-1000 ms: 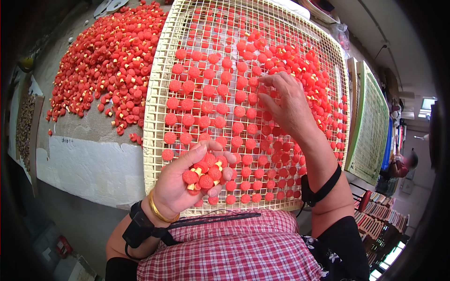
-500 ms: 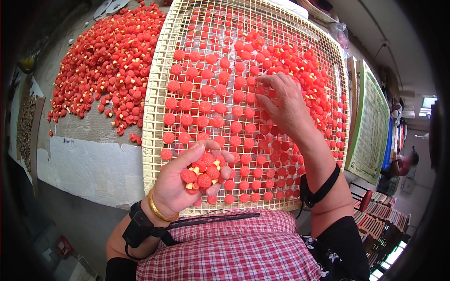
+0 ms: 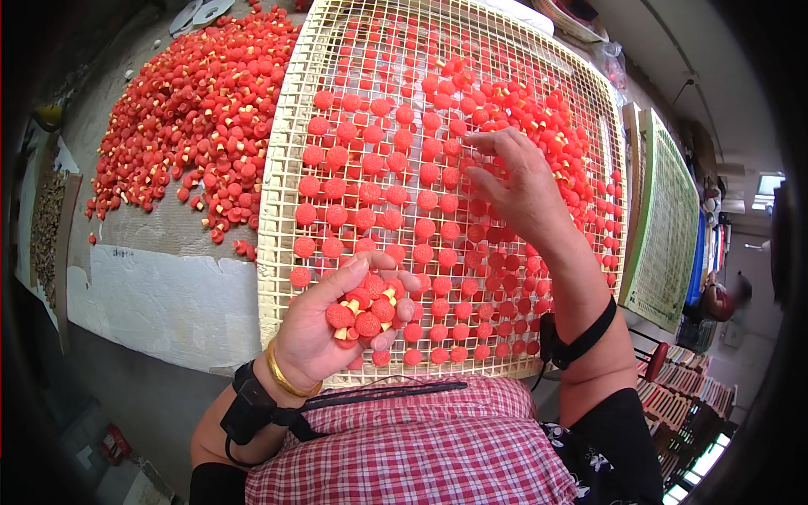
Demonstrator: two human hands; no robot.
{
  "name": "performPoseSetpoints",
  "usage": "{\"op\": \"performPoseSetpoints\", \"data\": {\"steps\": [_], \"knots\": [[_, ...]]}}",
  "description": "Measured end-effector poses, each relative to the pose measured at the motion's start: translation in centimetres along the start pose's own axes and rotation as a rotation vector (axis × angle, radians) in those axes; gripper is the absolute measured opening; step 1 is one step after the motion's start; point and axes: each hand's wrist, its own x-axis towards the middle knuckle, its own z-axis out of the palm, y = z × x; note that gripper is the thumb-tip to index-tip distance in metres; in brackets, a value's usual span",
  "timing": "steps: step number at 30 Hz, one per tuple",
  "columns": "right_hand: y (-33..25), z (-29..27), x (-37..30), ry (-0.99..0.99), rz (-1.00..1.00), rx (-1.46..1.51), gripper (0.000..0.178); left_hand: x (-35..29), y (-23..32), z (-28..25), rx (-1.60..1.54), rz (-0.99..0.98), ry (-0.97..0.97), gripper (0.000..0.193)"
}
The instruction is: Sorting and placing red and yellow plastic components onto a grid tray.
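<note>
My left hand (image 3: 313,318), palm up, cups several small red mushroom-shaped pieces (image 3: 366,322) with pale yellow stems. It hangs over the near left part of a cream plastic grid tray (image 3: 271,210). Rows of the same pieces sit in the tray's mesh, most with round red caps up. My right hand (image 3: 523,187) hovers above the tray's middle, its thumb and fingers apart and nothing seen between them. Just beyond and right of it, a loose heap of red pieces (image 3: 547,126) lies on the mesh.
A large pile of red pieces (image 3: 198,118) covers the table left of the tray, beside a white foam slab (image 3: 160,303). A green-framed mesh rack (image 3: 665,227) leans at the right. Farther right is another person (image 3: 720,301). White discs (image 3: 206,12) lie at the far left.
My right hand and forearm have shifted slightly to the right above the tray. My left hand stays where it was, with the red pieces still in it.
</note>
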Motion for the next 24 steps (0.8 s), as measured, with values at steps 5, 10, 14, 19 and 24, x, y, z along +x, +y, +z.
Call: {"op": "performPoseSetpoints", "data": {"steps": [5, 10, 14, 19, 24], "knots": [[-0.4, -2.2, -0.2, 0.089, -0.032, 0.018, 0.027, -0.1, 0.0, 0.0, 0.024, 0.002, -0.02, 0.032], [-2.0, -3.5, -1.3, 0.081, -0.029, 0.099, 0.026, -0.4, -0.1, 0.3, 0.073, 0.0, -0.04, 0.031], [-4.6, -3.3, -2.7, -0.047, -0.116, 0.223, 0.028, -0.8, -0.3, 1.2, 0.04, 0.0, -0.083, 0.032], [-7.7, -1.7, -4.6, -0.257, -0.381, 0.432, 0.029, -0.7, -0.7, 2.5, 0.138, -0.053, -0.064, 0.036], [-6.9, -0.8, -5.5, -0.432, -0.345, 0.597, 0.027, -0.3, -1.6, 2.3, 0.121, -0.091, -0.092, 0.045]]}}
